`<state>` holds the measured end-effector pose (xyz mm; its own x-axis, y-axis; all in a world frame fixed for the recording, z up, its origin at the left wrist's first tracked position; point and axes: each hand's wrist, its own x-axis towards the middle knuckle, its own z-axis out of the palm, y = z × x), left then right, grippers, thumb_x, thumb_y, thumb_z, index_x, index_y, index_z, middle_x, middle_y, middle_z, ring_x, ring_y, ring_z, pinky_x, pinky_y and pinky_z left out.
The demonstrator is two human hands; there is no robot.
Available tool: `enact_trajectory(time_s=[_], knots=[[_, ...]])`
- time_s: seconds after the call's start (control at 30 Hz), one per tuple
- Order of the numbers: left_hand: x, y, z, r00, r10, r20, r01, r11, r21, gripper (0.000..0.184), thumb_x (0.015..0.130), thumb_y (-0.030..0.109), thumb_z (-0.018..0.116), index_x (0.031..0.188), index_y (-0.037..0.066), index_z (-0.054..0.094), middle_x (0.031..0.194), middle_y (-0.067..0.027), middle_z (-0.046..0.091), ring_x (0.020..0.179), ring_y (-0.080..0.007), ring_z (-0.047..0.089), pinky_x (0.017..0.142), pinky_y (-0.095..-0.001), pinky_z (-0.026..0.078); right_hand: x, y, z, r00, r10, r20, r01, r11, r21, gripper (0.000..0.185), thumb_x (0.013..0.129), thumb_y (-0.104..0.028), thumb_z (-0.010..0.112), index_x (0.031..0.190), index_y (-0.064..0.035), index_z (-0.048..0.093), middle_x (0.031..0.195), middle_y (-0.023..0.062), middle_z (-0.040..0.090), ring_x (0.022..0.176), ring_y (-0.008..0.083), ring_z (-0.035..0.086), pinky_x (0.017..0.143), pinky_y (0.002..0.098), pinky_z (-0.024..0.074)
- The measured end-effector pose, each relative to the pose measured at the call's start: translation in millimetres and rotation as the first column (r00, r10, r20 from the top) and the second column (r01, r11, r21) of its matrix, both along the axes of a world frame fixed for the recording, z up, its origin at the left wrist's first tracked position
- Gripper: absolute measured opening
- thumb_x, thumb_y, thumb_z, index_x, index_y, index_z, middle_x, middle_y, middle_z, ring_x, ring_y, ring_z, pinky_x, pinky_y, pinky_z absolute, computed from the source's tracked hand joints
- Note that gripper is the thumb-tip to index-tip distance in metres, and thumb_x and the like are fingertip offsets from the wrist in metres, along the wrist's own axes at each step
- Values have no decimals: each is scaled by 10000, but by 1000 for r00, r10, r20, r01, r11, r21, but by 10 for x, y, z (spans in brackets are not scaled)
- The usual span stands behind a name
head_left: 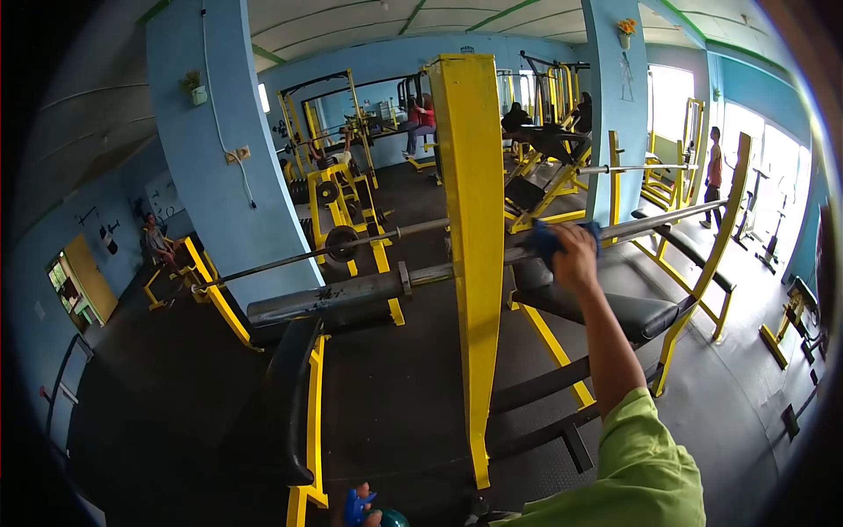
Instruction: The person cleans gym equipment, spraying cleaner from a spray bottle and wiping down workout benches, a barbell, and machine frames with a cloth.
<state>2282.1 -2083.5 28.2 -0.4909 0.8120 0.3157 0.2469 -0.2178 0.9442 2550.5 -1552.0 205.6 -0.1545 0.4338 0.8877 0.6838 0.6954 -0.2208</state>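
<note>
My right hand [577,256] is closed over a dark blue cloth [546,241] and presses it around the steel bar [645,225] of a barbell, right of a yellow upright post [470,220]. Left of the post, the bar runs into a thick dark cylinder [325,299]. At the bottom edge, my left hand [372,516] is mostly cut off by the frame. Its fingers curl around what looks like a spray bottle [354,506] with a blue head and a teal body.
Padded black benches [606,312] on yellow frames stand below the bar and at front left [285,395]. A second thin barbell [299,261] crosses behind. Blue pillars [224,158] rise beyond. Several people are farther back, one person [713,176] standing by the bright doorway.
</note>
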Motion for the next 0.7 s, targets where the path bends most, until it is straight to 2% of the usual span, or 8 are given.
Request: enact_trajectory(time_s=[0.1,0.13,0.27,0.33,0.4,0.47,0.63,0.7], knots=[[189,-138,-238,991,30,-130,-14,992,122,576,862,15,671,1392,-11,448,1374,-155,547,1150,-182,578,896,-299,478,-66,97,-138,984,-179,-17,180,973,143,443,651,-41,554,1064,-120,695,1184,92,632,1188,326,515,1030,487,360],[273,-207,-363,998,56,-37,-61,990,-128,572,863,23,672,1392,-3,454,1366,-154,555,1235,-216,545,947,-328,455,-247,-142,-111,991,-129,-20,129,991,46,425,665,-64,571,1064,-138,700,1213,85,625,1228,320,490,1043,495,344],[520,55,-209,978,-45,-202,43,999,-17,567,870,33,672,1394,7,456,1359,-146,560,1158,-187,580,923,-306,466,-709,-761,-167,960,262,102,-260,965,-35,578,661,-42,595,1225,-163,644,1374,77,543,1310,349,442,1091,473,331],[616,171,-263,962,-87,-258,85,996,-18,569,875,26,667,1399,11,447,1362,-150,555,1132,-181,588,922,-303,470,-417,-678,-29,923,306,233,-289,952,-105,626,667,-55,591,1282,-168,600,1414,59,516,1356,335,403,1103,477,320],[736,248,-386,992,-116,55,112,991,71,583,885,1,647,1417,17,411,1364,-159,545,1099,-177,595,938,-316,475,-2,-351,47,934,301,193,-283,952,-116,572,698,-37,598,1261,-138,603,1333,91,574,1283,311,484,1093,441,353],[858,304,-428,992,-120,29,117,989,93,590,892,-22,630,1428,22,389,1369,-167,535,1080,-181,605,936,-329,483,402,-55,58,984,14,178,7,993,-116,542,748,-85,582,1285,-156,578,1325,93,568,1298,326,447,1100,463,325],[1142,590,-299,999,-35,-38,38,996,85,532,861,56,679,1349,1,475,1263,-173,599,982,-214,643,881,-347,515,268,-280,157,891,-70,449,148,979,-142,530,823,-169,556,1352,-177,519,1408,87,492,1350,306,390,1105,459,304],[1281,782,21,928,-50,368,65,997,-29,498,731,169,743,1171,16,564,1144,-122,591,995,-194,612,857,-336,505,-77,-490,161,866,101,489,-28,988,-155,539,815,-230,603,1346,-173,532,1373,94,512,1310,307,426,1076,472,319]])
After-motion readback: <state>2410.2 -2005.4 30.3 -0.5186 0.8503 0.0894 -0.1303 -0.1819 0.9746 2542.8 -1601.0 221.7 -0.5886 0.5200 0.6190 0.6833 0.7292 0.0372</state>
